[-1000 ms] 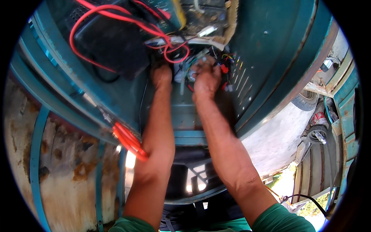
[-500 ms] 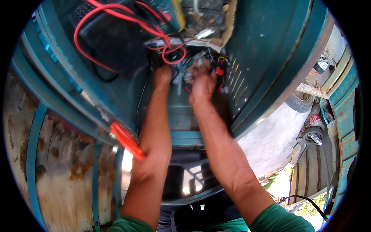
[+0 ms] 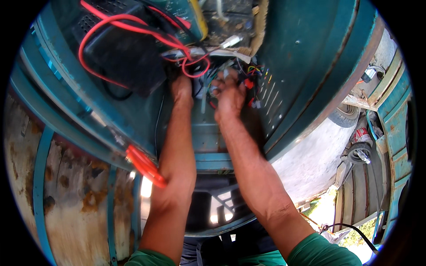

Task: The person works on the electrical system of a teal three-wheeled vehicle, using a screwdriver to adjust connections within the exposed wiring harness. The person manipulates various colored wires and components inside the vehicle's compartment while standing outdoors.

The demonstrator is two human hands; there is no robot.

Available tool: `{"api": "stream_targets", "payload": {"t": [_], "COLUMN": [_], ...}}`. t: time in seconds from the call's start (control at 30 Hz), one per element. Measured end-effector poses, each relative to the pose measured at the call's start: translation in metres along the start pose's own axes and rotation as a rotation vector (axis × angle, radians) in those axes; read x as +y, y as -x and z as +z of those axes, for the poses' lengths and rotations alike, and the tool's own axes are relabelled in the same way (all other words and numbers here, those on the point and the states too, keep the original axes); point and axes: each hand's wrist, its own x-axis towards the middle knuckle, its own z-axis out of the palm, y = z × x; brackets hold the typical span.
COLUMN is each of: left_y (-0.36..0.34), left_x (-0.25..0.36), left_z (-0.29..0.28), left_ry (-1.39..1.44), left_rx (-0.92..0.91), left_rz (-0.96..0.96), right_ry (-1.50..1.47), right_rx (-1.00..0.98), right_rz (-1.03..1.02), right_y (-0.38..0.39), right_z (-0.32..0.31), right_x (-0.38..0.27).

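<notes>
Inside the teal metal housing (image 3: 310,57), both hands are buried in a bundle of thin coloured wires (image 3: 248,77). The grip of the right hand (image 3: 228,95) is closed: its fingers are curled over a few strands of that bundle, with small red connectors (image 3: 248,83) seen just beside the knuckles. The left hand (image 3: 182,88) is pushed into the same tangle a little to the left, its fingertips hidden among the wires, so whether its grip is closed on anything cannot be told. The two hands are held near each other but apart, with a pale upright strip (image 3: 203,104) seen between them.

Just above the left hand, a thick red cable (image 3: 195,71) is looped, and its runs are carried up and to the left across a black box (image 3: 120,53). A yellow-edged device (image 3: 195,17) is seen at the top, with a torn piece of cardboard (image 3: 257,26) beside it. Further out, to the lower left, orange-red handles (image 3: 144,165) are seen against the housing's rim, beside the left forearm. Rusted white panelling with teal ribs (image 3: 75,195) is seen at the far left, and a small wheel (image 3: 344,116) at the right.
</notes>
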Motion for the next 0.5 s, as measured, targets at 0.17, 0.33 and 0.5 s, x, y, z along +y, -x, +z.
{"api": "stream_targets", "payload": {"t": [0.17, 0.33, 0.5], "left_y": [0.053, 0.027, 0.028], "left_x": [0.038, 0.020, 0.025], "left_z": [-0.004, -0.002, -0.004], "left_ry": [0.258, 0.108, -0.044], "left_rx": [-0.084, 0.053, 0.120], "left_rz": [0.080, 0.233, 0.152], "right_ry": [-0.029, -0.015, 0.012], "right_rx": [-0.012, -0.019, -0.005], "right_rz": [-0.001, 0.017, 0.020], "right_y": [-0.002, 0.000, -0.001], "right_z": [-0.004, -0.002, 0.000], "right_x": [0.002, 0.001, -0.002]}}
